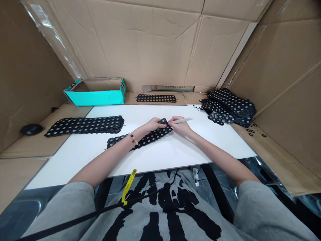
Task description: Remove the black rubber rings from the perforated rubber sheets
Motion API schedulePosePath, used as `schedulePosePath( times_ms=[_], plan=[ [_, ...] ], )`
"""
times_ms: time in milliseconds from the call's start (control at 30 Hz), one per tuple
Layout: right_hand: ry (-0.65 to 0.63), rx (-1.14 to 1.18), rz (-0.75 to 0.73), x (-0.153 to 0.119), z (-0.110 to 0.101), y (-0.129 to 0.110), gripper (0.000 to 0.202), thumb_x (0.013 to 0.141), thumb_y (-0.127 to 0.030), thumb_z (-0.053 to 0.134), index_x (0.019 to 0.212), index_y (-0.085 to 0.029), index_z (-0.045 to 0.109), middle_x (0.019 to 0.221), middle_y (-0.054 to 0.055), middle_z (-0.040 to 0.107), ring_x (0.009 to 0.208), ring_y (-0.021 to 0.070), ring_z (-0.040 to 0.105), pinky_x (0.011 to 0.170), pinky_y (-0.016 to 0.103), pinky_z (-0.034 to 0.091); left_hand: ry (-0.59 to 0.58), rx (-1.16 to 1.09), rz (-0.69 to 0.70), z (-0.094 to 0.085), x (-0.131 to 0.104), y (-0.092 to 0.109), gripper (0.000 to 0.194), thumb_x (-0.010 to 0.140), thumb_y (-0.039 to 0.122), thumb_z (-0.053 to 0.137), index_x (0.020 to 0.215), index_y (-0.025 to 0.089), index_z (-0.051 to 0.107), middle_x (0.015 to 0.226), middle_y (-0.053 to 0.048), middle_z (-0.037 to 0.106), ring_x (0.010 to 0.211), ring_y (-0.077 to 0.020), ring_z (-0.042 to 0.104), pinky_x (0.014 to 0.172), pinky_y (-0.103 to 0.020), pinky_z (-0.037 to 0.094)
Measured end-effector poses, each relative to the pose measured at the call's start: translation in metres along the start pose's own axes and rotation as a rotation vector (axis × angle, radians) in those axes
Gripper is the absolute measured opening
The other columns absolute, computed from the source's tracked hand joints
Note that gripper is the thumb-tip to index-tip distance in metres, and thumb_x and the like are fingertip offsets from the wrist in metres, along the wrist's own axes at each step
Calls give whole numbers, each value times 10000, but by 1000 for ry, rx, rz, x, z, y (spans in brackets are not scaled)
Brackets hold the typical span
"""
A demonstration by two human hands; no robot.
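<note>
Near the middle of the white board lies a black strip (152,136) with rows of pale round dots, slanting up to the right. My left hand (153,125) grips its far right end, fingers closed and thumb on top. Beside it, my right hand (181,128) pinches a slim whitish pen-like tool (182,120). The tool's tip is at the strip's end, partly hidden by my fingers, so I cannot tell whether it touches. My left forearm covers part of the strip.
A neat stack of dotted black strips (85,125) lies left; a looser pile (229,105) is right. A single strip (156,98) lies at the back beside a turquoise box (96,97). Small black rings (250,130) are scattered right. Cardboard walls (150,43) enclose the white board (175,150).
</note>
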State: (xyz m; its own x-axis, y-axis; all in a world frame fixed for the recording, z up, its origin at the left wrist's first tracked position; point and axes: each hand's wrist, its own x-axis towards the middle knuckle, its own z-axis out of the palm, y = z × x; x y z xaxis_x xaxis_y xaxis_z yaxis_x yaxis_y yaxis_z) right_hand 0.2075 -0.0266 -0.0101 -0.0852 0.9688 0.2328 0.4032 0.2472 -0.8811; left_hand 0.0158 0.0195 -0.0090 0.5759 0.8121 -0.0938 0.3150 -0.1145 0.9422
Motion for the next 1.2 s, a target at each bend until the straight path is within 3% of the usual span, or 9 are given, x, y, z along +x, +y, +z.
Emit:
schedulePosePath(
  times_ms=[267,400,500,600,700,933,1200],
  plan=[
    [80,-34,-107,2,9,4,139,739,-286,598,701,-167,660,682,21,674,651,149,585,612,260,421,-130,52,20,-11,1,2,381,643,498,742,769,145,672,712,9,646,693,-166,543,672,-278,378],
    [63,17,-6,6,0,8,137,700,-300,642,692,-166,667,681,33,677,641,158,596,613,275,454,-22,175,119,-16,10,-10,358,645,456,738,821,150,681,786,-6,672,769,-192,576,728,-293,405],
    [-29,209,96,8,-10,8,163,644,-318,706,679,-165,661,744,56,701,679,168,626,667,298,505,99,262,166,-13,12,-17,322,637,424,737,803,157,671,799,-16,680,787,-203,588,740,-301,417],
    [-83,390,129,8,-12,6,217,617,-355,740,687,-172,647,889,71,724,747,165,637,717,301,520,105,312,203,-6,8,-14,276,673,423,706,764,166,664,774,-12,677,755,-194,586,721,-300,418],
    [-72,342,104,6,-6,5,234,631,-381,731,708,-175,650,815,46,711,714,149,604,667,271,485,100,352,237,-2,4,-9,269,676,425,711,755,170,672,758,-8,677,741,-187,582,722,-298,415],
    [-33,265,90,5,3,10,195,650,-356,700,691,-175,641,649,-7,630,613,123,524,577,244,373,39,177,141,-8,7,-11,322,654,445,727,782,150,698,767,-25,689,730,-173,585,717,-297,424],
    [15,169,104,0,7,1,178,672,-353,659,675,-178,628,647,4,629,620,140,525,569,253,372,8,-9,26,3,-2,-1,328,631,446,737,749,144,688,700,4,665,679,-149,554,684,-280,397]
  ],
)
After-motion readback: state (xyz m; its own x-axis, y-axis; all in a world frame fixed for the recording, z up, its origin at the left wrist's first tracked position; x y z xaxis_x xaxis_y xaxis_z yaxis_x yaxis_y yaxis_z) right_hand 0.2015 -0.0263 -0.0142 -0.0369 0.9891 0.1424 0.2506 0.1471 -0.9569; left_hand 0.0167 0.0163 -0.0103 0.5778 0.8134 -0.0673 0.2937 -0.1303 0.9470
